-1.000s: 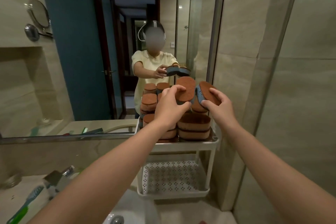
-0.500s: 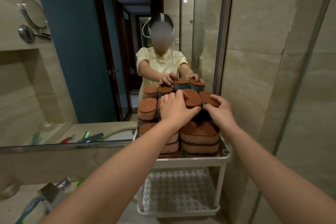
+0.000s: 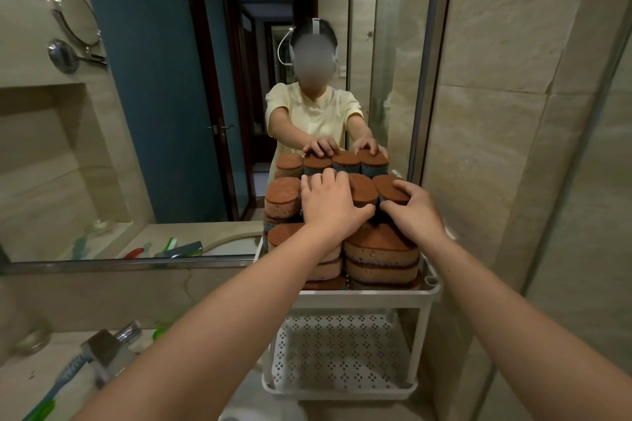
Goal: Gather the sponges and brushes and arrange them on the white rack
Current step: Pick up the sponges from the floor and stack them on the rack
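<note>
Through the head camera, my left hand (image 3: 328, 205) lay on the top layer of sponges on the upper shelf of the white plastic rack (image 3: 362, 296). Its fingers were nearly straight and spread. They pressed down and were not closed around anything, and the thumb reached towards the middle brown-topped oval sponge (image 3: 362, 190). My right hand (image 3: 415, 212) was just beside it, nearer to the right side of the rack. Its fingers and thumb were curled around the right-end brown-topped sponge (image 3: 390, 188), which sat on the top of the pile. Under both hands stood the lower stacks of thick brown sponges (image 3: 381, 256), on the same upper shelf. One more brown sponge (image 3: 282, 196) sat at the left end of the rack, and neither hand touched it. I could not see any brush among them. Behind the rack, the wall mirror (image 3: 136, 113) repeated the pile. To the left of the rack and lower lay a blue and white toothbrush (image 3: 65, 376), beside a chrome tap (image 3: 109, 342).

I judged that the danger was in the height and softness of this pile. The top sponges rested on rounded, springy stacks, and the rim of the upper shelf looked low. If I pressed unevenly, or lifted one hand before the sponges had settled, the top layer could slide over the front of the rack. The rack also looked light, so a hard push could move it.
</note>
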Available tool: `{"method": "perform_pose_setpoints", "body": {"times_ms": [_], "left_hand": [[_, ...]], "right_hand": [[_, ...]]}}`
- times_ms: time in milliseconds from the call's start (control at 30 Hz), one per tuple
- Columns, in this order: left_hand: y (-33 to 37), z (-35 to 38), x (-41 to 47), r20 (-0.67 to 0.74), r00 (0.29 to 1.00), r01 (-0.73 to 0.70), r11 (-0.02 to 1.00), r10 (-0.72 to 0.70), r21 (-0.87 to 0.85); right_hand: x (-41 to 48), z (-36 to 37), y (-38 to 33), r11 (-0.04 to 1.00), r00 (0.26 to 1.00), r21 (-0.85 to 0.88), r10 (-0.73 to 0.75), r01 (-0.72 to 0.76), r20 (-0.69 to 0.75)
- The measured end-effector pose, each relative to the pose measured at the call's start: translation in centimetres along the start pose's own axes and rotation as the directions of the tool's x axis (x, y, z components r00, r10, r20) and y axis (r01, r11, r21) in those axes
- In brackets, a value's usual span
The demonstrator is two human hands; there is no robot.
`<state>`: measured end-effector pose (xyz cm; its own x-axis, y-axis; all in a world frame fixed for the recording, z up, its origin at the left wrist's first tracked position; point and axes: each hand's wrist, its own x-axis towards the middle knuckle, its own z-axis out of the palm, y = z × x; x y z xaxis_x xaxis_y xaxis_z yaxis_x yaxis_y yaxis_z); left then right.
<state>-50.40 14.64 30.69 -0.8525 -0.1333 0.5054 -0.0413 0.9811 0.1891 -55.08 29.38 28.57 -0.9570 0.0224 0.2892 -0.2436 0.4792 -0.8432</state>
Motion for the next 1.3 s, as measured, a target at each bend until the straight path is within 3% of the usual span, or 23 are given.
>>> {"method": "perform_pose_setpoints", "body": {"times_ms": [167, 267, 400, 567, 767, 1000, 1300], "left_hand": [[-0.2, -0.9, -0.4, 0.044, 0.999, 0.004, 0.999, -0.002, -0.040], [-0.6, -1.5, -1.3, 0.016, 1.000, 0.012, 0.989, -0.010, -0.145], [-1.4, -2.7, -3.0, -0.139, 0.990, -0.020, 0.954, -0.023, -0.298], [-3.3, -5.2, -6.1, -0.274, 0.948, -0.017, 0.830, -0.164, -0.558], [-8.4, -7.5, -10.8, -0.249, 0.887, 0.122, 0.718, -0.388, -0.685], [-16.5, -10.0, -18.9, -0.213, 0.779, 0.298, 0.647, -0.590, -0.702], [-25.2, -14.2, -32.5, -0.234, 0.555, 0.502, 0.545, -0.799, -0.671]], "right_hand": [[-0.5, -0.1, -0.5, 0.998, 1.000, -0.065, 0.003, -0.002, 0.024], [-1.7, -0.4, -1.2, 0.995, 0.998, -0.098, -0.032, 0.028, -0.046], [-4.2, -0.1, -3.2, 0.976, 0.964, 0.060, -0.194, 0.208, -0.182], [-8.0, 1.4, -6.9, 0.902, 0.926, 0.217, -0.344, 0.372, -0.158], [-12.6, 5.5, -11.2, 0.820, 0.879, 0.343, -0.475, 0.458, -0.039], [-19.4, 13.7, -14.0, 0.815, 0.831, 0.476, -0.490, 0.330, 0.264], [-31.5, 23.0, -15.9, 0.840, 0.646, 0.507, -0.497, 0.192, 0.579]]}}
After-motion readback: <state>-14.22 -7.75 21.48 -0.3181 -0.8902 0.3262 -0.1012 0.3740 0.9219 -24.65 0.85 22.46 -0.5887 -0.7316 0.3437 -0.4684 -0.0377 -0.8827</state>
